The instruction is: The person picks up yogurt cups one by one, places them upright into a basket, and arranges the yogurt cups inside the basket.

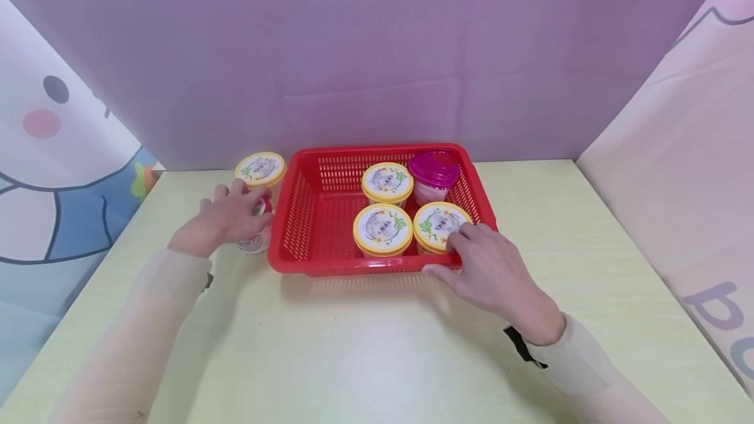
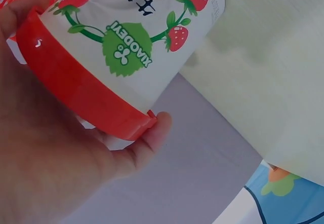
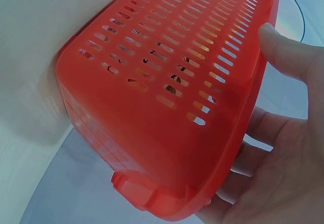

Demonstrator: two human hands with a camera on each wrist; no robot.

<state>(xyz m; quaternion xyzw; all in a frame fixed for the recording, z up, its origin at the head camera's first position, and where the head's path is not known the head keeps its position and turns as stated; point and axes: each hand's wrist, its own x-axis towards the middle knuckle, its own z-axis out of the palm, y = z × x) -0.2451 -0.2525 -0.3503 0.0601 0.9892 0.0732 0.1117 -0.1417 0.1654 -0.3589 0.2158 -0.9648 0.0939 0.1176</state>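
Note:
My left hand [image 1: 226, 218] holds a white strawberry-flavour tub by its red lid, left of the red basket [image 1: 330, 265]. In the left wrist view, thumb and fingers spread around the lid of this tub [image 2: 126, 46], which has printed strawberries and a green leaf logo. My right hand [image 1: 491, 270] grips the basket's front rim near the right corner, thumb outside and fingers over the edge. Inside the basket stand several yellow-lidded tubs [image 1: 383, 230] and one tub with a magenta lid [image 1: 434, 169]. The right wrist view shows the basket's slotted wall [image 3: 136, 112] in that hand.
Another yellow-lidded tub [image 1: 261, 169] stands behind my left hand, close to the basket's left side. A light wooden table [image 1: 353, 345] lies under everything. A purple cloth [image 1: 377, 51] rises behind it, with printed cloths on both sides.

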